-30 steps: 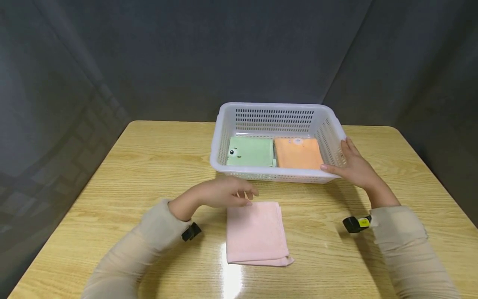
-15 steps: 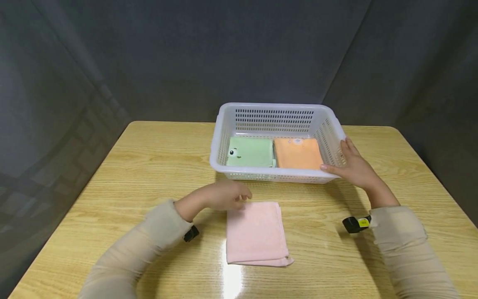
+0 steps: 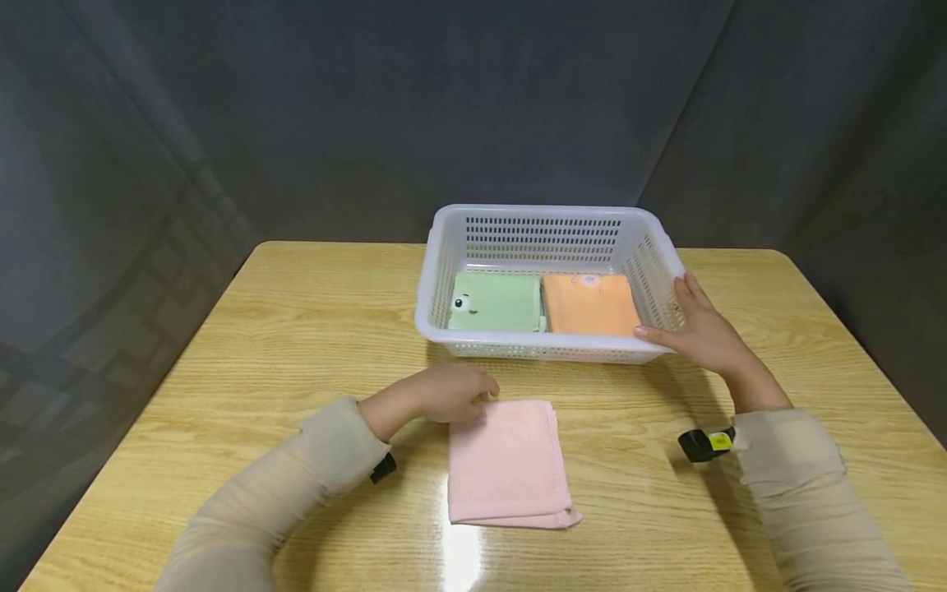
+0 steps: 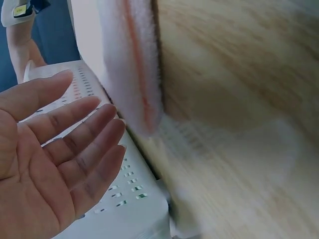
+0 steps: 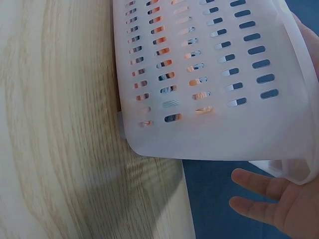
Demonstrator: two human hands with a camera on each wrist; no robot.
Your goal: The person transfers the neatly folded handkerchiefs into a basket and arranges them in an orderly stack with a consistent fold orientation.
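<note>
A folded pink towel (image 3: 510, 464) lies on the table in front of a white plastic basket (image 3: 547, 339). My left hand (image 3: 447, 393) is over the towel's far left corner, palm down. In the left wrist view, the fingers (image 4: 84, 134) look relaxed and apart from the towel's folded edge (image 4: 134, 64). My right hand (image 3: 703, 333) rests on the basket's near right corner, thumb on the front rim. Two of its fingers (image 5: 256, 184) show straight beyond the side wall in the right wrist view. Inside the basket, a green towel (image 3: 499, 300) lies left of an orange towel (image 3: 592, 304).
The wooden table (image 3: 318, 329) extends around the basket and pink towel. Dark grey fabric walls (image 3: 370, 123) enclose the back and sides. A black wrist device (image 3: 706, 444) hangs under the right sleeve, and another (image 3: 383, 469) under the left.
My left hand has drawn back slightly toward the towel's far left corner and turned more palm down. The right hand, basket and towels stay in place.
</note>
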